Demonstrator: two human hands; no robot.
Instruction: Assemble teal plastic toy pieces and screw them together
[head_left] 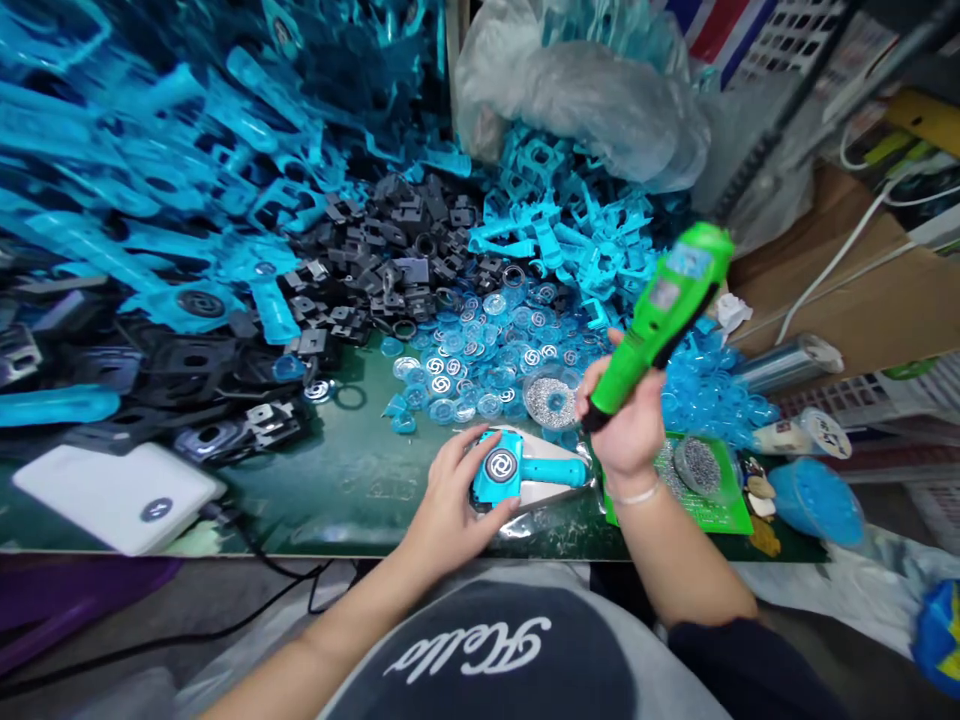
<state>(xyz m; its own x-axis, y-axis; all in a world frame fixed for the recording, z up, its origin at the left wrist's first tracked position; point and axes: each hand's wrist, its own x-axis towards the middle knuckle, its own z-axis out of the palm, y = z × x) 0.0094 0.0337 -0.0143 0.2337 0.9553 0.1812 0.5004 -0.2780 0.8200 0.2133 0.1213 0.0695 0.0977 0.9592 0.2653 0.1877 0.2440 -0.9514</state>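
Note:
My left hand [459,490] has its thumb and fingers around the square head of a blue plastic part with a handle [551,470]. A black ring with a white swirl disc [501,463] sits in that head, facing up. The part lies on a pale block [536,492] on the green tabletop, its handle pointing right. Wrapped in my right hand [630,425] is a green electric screwdriver [660,315], tilted with its dark nose down and left, above the end of the handle. Its tip is too blurred to make out.
Translucent blue discs [480,350], black plastic parts [390,250] and blue housings [150,150] are heaped at the back and left. Small metal pieces fill a round dish [551,398] and a bowl on a green tray [739,515]. A white box [124,490] lies front left.

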